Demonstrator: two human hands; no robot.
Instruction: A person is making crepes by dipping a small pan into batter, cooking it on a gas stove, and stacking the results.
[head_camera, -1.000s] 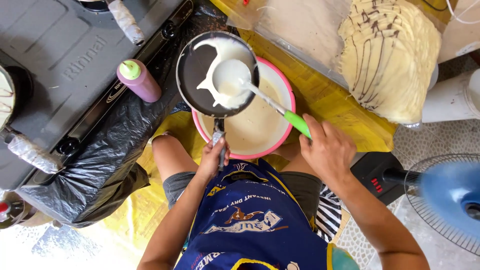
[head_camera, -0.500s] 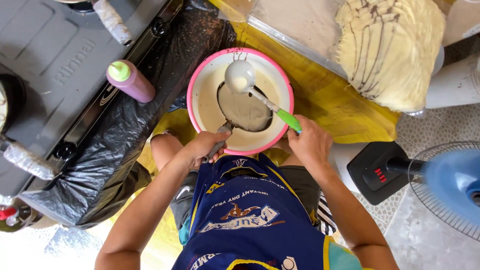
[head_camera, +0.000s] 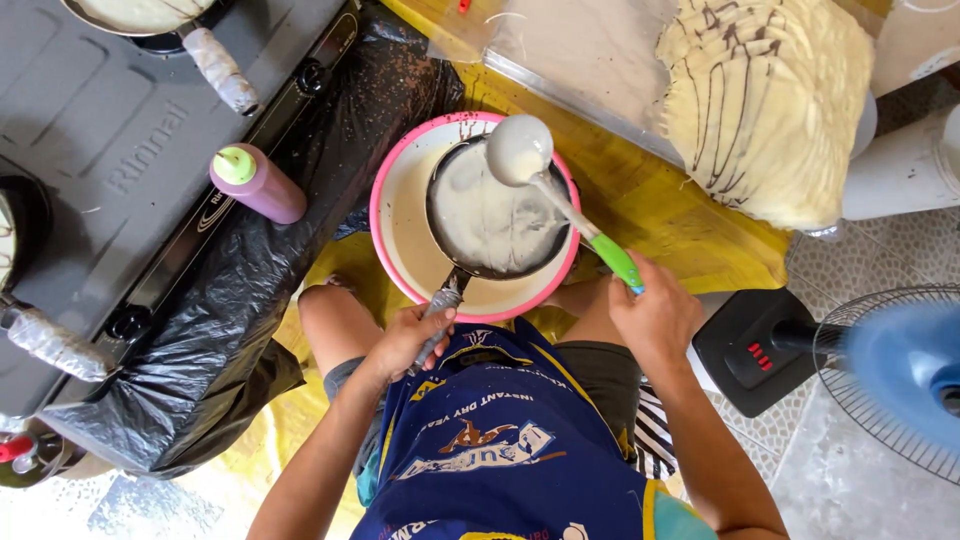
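My left hand (head_camera: 408, 338) grips the wrapped handle of a small black frying pan (head_camera: 497, 218), held level over a pink-rimmed bowl of pale batter (head_camera: 400, 232). A thin coat of batter covers the pan's inside. My right hand (head_camera: 655, 318) holds the green handle of a white ladle (head_camera: 520, 150). The ladle's cup hovers over the pan's far edge. The bowl sits on a yellow mat in front of my knees.
A grey gas stove (head_camera: 110, 130) wrapped in black plastic stands at left, with a purple squeeze bottle (head_camera: 256, 184) on it and another pan (head_camera: 140, 12) at its top edge. A stack of thin crepes (head_camera: 770, 100) lies at upper right. A blue fan (head_camera: 890, 370) runs at right.
The pan came down from a tilted pose above the bowl and now sits level over it, coated with batter. The ladle lifted off toward the pan's far rim.
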